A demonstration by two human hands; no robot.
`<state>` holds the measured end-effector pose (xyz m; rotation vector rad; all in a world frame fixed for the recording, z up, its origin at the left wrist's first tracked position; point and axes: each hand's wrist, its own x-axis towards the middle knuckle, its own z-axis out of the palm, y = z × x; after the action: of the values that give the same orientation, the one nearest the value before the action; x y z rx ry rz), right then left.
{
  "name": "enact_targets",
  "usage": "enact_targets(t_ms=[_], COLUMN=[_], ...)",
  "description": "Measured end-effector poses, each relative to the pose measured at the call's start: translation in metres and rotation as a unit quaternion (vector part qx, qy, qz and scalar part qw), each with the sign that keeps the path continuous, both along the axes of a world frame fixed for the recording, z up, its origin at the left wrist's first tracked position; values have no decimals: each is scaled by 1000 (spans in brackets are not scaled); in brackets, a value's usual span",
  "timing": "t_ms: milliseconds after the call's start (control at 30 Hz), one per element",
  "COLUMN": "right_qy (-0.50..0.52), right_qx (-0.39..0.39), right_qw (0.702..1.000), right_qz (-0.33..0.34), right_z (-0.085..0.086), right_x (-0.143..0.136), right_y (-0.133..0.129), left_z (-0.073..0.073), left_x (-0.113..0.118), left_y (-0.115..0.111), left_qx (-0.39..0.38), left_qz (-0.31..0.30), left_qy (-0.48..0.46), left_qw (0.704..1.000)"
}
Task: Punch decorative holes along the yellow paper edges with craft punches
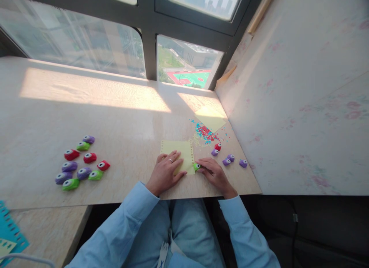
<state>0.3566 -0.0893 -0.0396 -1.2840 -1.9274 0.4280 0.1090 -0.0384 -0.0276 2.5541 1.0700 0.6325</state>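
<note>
A pale yellow sheet of paper (184, 148) lies on the table, with rows of small punched holes along its left, top and right edges. My left hand (165, 171) rests flat on it, fingers spread, a ring on one finger. At the sheet's right edge, my right hand (213, 173) is closed around a small green craft hole punch (196, 167) with an eye-like round top. The fingers partly hide this punch. Just beyond my right hand sit a red punch (218, 146) and several purple punches (230, 158).
Red, blue and yellow paper bits (206, 133) are scattered beside another yellow sheet (211, 118). Several red, green and purple punches (84, 173) stand at the left. Blue punched paper (10, 227) lies at the lower left. A wall (302, 106) bounds the right side; windows are behind.
</note>
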Motion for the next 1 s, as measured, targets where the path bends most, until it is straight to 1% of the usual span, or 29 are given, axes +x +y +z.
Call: enact_targets(t_ms=[433,1000], right_qy=[6,-14], right_qx=[2,5], right_qw=[1000,1000], right_qz=[-14,12], right_z=[-2,4], right_x=[-1,0], right_y=[2,-1], left_z=[-1,-2], left_x=[-2,-1], left_y=[2,1], left_qx=[-22,-14], left_qz=[-6,1], left_qy=[-17,-11], left_qw=[1000,1000])
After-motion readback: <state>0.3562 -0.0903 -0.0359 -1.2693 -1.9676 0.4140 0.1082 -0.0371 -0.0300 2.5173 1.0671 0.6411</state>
